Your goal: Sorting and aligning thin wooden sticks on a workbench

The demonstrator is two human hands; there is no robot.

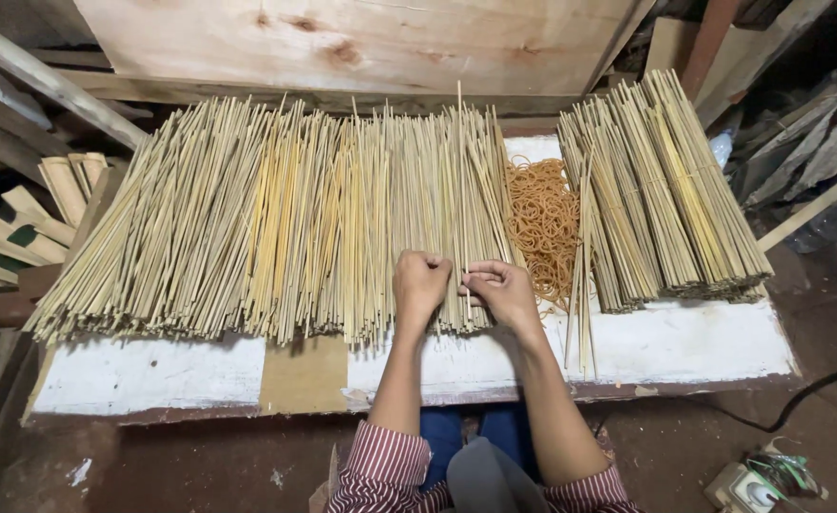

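Observation:
A wide spread of thin, pale bamboo sticks (266,214) lies across a white-painted workbench (684,347). My left hand (419,284) rests curled on the near ends of the sticks at the right side of the spread, pinching a few of them. Close beside it, my right hand (502,290) also pinches a few thin sticks between fingers and thumb. The two hands almost touch. A heap of orange rubber bands (544,223) lies just right of my right hand.
Tied bundles of sticks (661,190) lie stacked at the bench's right end. A few loose sticks (582,313) lie beside the bands. Flat bamboo slats (48,204) sit at left, a plywood board (361,38) behind, a cable (798,399) on the floor.

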